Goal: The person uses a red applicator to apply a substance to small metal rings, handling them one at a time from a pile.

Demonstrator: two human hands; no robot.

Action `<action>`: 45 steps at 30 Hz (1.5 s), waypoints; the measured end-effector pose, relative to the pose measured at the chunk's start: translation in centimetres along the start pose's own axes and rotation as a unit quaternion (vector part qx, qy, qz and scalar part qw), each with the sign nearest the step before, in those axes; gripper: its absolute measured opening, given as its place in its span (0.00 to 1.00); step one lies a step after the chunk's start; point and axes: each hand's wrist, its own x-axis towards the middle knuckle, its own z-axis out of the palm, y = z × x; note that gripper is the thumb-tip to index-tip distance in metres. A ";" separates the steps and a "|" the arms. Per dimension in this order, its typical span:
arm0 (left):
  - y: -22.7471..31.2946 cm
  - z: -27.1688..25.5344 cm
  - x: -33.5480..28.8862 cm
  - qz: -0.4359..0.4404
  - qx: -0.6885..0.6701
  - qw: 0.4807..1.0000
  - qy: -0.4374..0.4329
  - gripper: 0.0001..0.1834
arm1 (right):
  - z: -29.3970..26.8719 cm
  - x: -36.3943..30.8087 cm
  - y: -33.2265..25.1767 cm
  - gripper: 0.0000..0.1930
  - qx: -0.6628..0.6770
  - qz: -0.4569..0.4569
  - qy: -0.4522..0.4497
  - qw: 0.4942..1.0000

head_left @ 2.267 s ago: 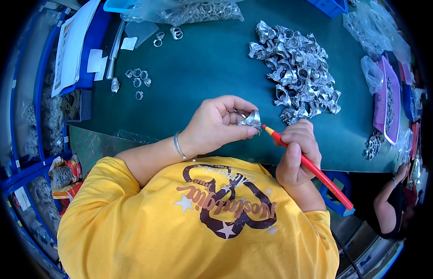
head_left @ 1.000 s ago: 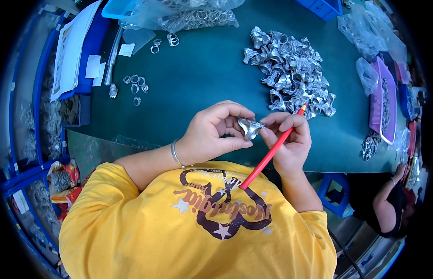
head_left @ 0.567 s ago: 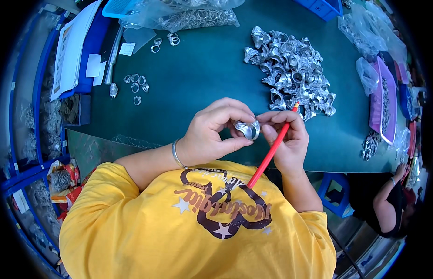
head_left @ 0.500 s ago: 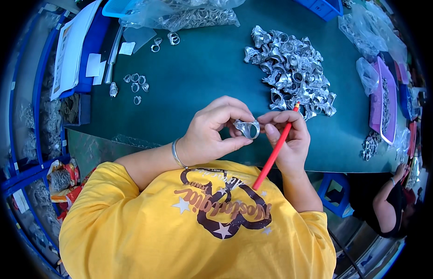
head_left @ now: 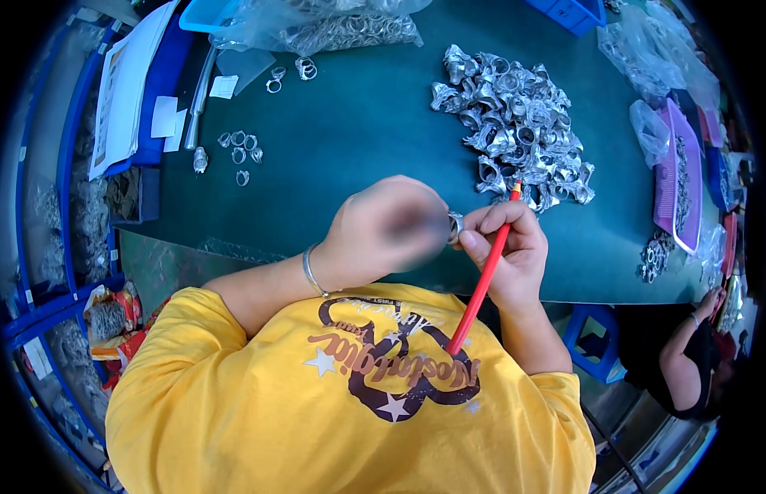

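Observation:
A silver-coloured metal ring (head_left: 455,226) shows edge-on between my two hands, above the near part of the green table. My left hand (head_left: 383,222), with a bangle at the wrist, is closed at the ring's left side; a blur covers most of its fingers. At the ring's right edge are the thumb and fingertips of my right hand (head_left: 510,247). That hand also grips a red pencil (head_left: 481,288), which slants with its tip up toward a large heap of similar rings (head_left: 523,123) at the right.
Several loose rings (head_left: 240,148) lie at the left. Behind them are a clear bag of rings (head_left: 350,33) and a blue tray (head_left: 210,12). A purple basket (head_left: 667,181) stands at the right edge. Beyond a blue stool (head_left: 593,342), another person's arm (head_left: 683,370) shows.
My left hand has turned over the ring, so the ring's wide opening no longer shows. My right hand and the pencil have shifted slightly left and down.

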 end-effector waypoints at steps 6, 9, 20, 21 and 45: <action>3.9 -3.3 3.4 0.233 0.161 0.955 0.091 0.11 | 0.3 -0.2 -0.3 0.09 -0.012 -0.014 0.068 0.998; 8.0 -7.4 8.3 0.470 0.344 0.762 0.283 0.12 | -0.2 -0.2 -0.4 0.08 -0.024 -0.024 0.088 0.996; 9.7 -17.3 19.6 0.311 0.681 0.603 0.277 0.08 | -0.6 -1.0 -0.8 0.07 -0.040 -0.031 0.115 0.992; 10.7 -15.0 18.2 0.290 0.525 0.752 0.272 0.14 | -0.8 -1.2 -0.9 0.07 -0.044 -0.035 0.124 0.991; -0.4 -0.5 1.2 -0.029 -0.171 0.984 -0.049 0.29 | 0.1 -0.6 -0.1 0.14 -0.213 -0.243 0.090 0.942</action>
